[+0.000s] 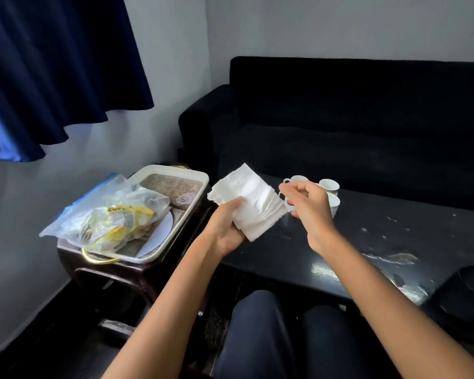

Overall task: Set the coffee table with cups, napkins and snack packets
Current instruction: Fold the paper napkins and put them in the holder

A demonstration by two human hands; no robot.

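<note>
Two hands on white napkins [248, 199]: left hand [227, 225] gripping, right hand [308, 205] pinching; "ZOF…" on snack packets [115, 217]

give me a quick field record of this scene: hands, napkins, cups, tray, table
left hand: holds the napkins from below
right hand: fingers curled at the stack's right edge; grip unclear
cups: white, grouped on the coffee table behind the right hand
tray: on the side table, holding a plastic bag and a plate
</note>
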